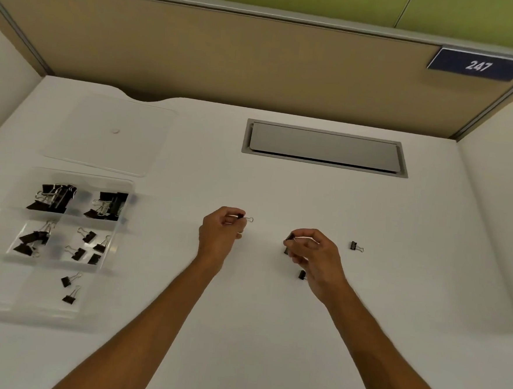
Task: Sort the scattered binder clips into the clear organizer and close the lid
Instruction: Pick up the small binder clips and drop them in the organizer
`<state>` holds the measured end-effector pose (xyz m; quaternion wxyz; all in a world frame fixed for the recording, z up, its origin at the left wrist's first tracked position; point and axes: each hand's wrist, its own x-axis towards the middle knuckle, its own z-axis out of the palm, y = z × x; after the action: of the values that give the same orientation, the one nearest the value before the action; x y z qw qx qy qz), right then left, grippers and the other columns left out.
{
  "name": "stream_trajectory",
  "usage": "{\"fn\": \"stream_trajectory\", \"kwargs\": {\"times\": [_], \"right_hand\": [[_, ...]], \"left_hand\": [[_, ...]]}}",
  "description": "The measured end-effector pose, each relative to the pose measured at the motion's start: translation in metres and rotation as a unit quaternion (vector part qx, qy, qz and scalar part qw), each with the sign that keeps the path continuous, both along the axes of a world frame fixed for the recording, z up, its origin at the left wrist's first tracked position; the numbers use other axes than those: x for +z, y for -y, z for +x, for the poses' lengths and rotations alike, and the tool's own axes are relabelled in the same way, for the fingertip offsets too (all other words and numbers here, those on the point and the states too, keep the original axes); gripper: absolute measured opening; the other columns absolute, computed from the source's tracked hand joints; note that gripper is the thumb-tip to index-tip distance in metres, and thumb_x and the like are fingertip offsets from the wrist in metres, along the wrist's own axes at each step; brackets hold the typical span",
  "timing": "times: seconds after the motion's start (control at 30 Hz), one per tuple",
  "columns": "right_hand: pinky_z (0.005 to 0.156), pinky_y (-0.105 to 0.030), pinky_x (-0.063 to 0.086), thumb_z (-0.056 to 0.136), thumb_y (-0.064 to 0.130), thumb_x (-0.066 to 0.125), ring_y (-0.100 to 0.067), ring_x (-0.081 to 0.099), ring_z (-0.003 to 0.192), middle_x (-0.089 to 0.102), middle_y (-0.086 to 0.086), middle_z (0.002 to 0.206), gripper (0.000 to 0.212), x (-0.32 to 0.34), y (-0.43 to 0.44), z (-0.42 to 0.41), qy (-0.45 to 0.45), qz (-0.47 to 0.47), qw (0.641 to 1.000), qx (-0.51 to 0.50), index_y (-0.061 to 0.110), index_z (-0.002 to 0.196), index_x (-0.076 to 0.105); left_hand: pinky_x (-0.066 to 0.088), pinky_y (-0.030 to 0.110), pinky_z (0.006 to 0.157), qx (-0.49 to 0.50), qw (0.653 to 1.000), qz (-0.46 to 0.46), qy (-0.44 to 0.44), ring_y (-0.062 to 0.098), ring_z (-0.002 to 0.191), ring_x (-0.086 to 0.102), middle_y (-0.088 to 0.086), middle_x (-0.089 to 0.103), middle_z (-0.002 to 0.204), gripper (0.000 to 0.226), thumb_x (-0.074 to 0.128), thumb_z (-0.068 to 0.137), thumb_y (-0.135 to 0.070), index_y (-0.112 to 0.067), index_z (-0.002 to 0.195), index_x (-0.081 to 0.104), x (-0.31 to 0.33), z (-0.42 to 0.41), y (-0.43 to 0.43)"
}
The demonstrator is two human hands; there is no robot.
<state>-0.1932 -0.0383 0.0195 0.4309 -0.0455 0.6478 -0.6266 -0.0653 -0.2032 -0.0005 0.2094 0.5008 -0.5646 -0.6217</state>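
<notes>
My left hand pinches a small black binder clip just above the white desk, mid-table. My right hand pinches another small clip between thumb and fingers. Two more small clips lie beside that hand, one below it and one partly hidden under the fingers. A further clip lies loose to the right. The clear organizer sits at the left with its compartments holding black clips of several sizes. Its clear lid lies flat behind it.
A grey cable hatch is set into the desk at the back. Beige partition walls close the desk at the back and sides, with a blue "247" sign at upper right.
</notes>
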Motion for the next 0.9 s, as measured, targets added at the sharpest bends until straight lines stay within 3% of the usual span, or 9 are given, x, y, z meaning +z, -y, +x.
{"fn": "stream_trajectory", "kwargs": {"times": [0.13,0.33,0.63,0.8,0.9], "right_hand": [[0.071,-0.032,0.048,0.080,-0.002,0.071,-0.023,0.059,0.076,0.069,-0.013,0.090,0.026,0.008,-0.012,0.014,0.054,-0.023,0.998,0.005,0.008,0.105,0.071],[0.085,-0.036,0.056,0.085,-0.008,0.066,-0.031,0.067,0.090,0.067,-0.018,0.095,0.027,0.020,-0.034,0.041,0.122,-0.073,0.990,0.016,-0.001,0.112,0.066],[0.087,-0.038,0.058,0.085,-0.018,0.056,-0.038,0.070,0.092,0.067,-0.025,0.099,0.027,0.026,-0.062,0.085,0.144,-0.102,0.984,0.018,-0.009,0.110,0.061],[0.082,-0.036,0.059,0.089,-0.010,0.056,-0.038,0.070,0.094,0.068,-0.026,0.098,0.023,0.028,-0.060,0.110,0.159,-0.090,0.982,0.052,-0.011,0.110,0.062],[0.085,-0.038,0.058,0.089,-0.010,0.056,-0.038,0.071,0.095,0.069,-0.026,0.098,0.021,0.029,-0.051,0.125,0.147,-0.077,0.983,0.079,-0.010,0.109,0.064]], "left_hand": [[0.059,0.035,0.082,-0.018,0.996,0.071,-0.049,0.017,0.082,0.064,0.004,0.068,0.094,0.020,0.062,0.092,-0.009,-0.022,0.099,0.076,0.011,0.033,-0.030],[0.057,0.041,0.088,-0.027,0.982,0.146,-0.114,0.033,0.095,0.071,0.021,0.068,0.105,0.018,0.051,0.097,-0.001,0.001,0.109,0.065,0.033,0.072,-0.075],[0.056,0.028,0.064,0.040,0.991,0.094,-0.085,0.030,0.079,0.073,0.013,0.076,0.091,0.018,0.067,0.089,-0.010,-0.004,0.106,0.065,0.057,0.129,-0.126],[0.056,0.027,0.063,0.090,0.989,0.077,-0.087,0.026,0.072,0.072,0.017,0.074,0.087,0.014,0.067,0.089,-0.010,-0.007,0.103,0.070,0.062,0.160,-0.134],[0.058,0.029,0.073,0.107,0.986,0.069,-0.109,0.026,0.074,0.070,0.019,0.069,0.086,0.019,0.064,0.090,-0.002,-0.004,0.108,0.069,0.059,0.180,-0.128]]}}
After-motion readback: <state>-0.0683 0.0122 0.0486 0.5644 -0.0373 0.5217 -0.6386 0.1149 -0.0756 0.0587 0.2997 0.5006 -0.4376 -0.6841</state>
